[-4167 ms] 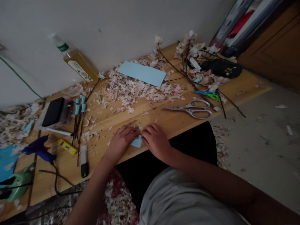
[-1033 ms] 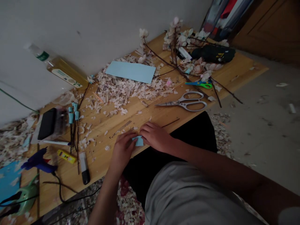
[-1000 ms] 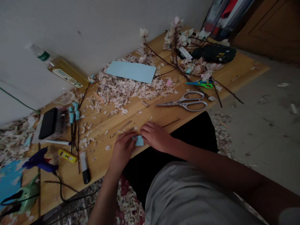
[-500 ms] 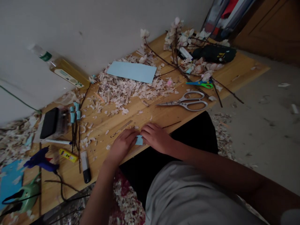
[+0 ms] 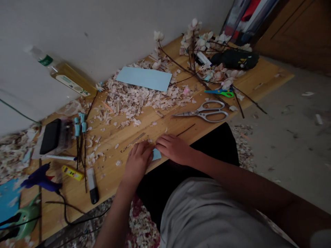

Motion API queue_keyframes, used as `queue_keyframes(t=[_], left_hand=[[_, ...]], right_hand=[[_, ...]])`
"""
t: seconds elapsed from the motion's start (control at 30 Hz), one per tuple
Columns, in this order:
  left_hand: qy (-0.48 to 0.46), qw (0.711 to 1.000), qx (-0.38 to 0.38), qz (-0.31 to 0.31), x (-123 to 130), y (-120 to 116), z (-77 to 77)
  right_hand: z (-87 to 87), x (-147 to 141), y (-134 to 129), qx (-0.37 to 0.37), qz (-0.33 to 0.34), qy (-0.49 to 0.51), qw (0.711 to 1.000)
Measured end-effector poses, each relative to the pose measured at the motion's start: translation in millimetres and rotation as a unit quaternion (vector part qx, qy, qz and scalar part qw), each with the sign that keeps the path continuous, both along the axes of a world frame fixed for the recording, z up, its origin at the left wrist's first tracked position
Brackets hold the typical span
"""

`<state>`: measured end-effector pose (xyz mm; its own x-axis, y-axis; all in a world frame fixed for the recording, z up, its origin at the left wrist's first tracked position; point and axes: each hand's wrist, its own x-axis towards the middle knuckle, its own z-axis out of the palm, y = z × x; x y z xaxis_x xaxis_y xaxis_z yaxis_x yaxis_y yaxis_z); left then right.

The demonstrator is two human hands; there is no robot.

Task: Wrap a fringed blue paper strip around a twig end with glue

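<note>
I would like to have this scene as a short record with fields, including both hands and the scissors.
Left hand: at small blue paper, grip hidden
Right hand: at the same paper, grip hidden
Thin dark stick: partly hidden by right hand
Metal scissors: on wooden table, beyond right hand
Small scissors: blue and green, behind metal pair
Light-blue sheet: on pale flakes

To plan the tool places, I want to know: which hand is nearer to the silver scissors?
Right. The right hand is on the near side of the silver scissors; the left hand is farther off, left of their tips.
</note>
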<state>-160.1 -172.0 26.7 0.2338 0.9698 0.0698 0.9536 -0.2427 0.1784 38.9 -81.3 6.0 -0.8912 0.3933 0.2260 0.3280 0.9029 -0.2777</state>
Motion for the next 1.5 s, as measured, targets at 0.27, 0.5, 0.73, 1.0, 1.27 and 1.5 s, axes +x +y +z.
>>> queue_keyframes(t=[0.27,0.5,0.73,1.0,1.27,1.5], left_hand=[[-0.007,0.997,0.019,-0.078,-18.0,0.1,-9.4],[-0.074,0.986,-0.005,-0.148,-40.4,3.9,-12.1],[-0.146,0.977,0.039,-0.150,-41.7,9.6,-21.7],[-0.222,0.968,0.027,-0.116,-40.5,5.4,-16.6],[-0.198,0.977,0.048,-0.060,-35.8,12.5,-21.9],[-0.212,0.974,0.026,-0.069,-34.7,15.9,-20.4]], right_hand=[[-5.3,-4.3,-9.9,0.005,-0.044,0.013,0.999],[-4.1,-5.2,-16.3,-0.003,-0.071,0.022,0.997],[-2.1,-6.1,-15.8,-0.024,-0.076,0.022,0.997],[0.6,-2.1,-23.5,0.003,-0.090,0.010,0.996],[0.6,-0.4,-33.0,0.008,-0.096,0.020,0.995],[2.5,-1.4,-38.4,-0.026,-0.118,0.018,0.992]])
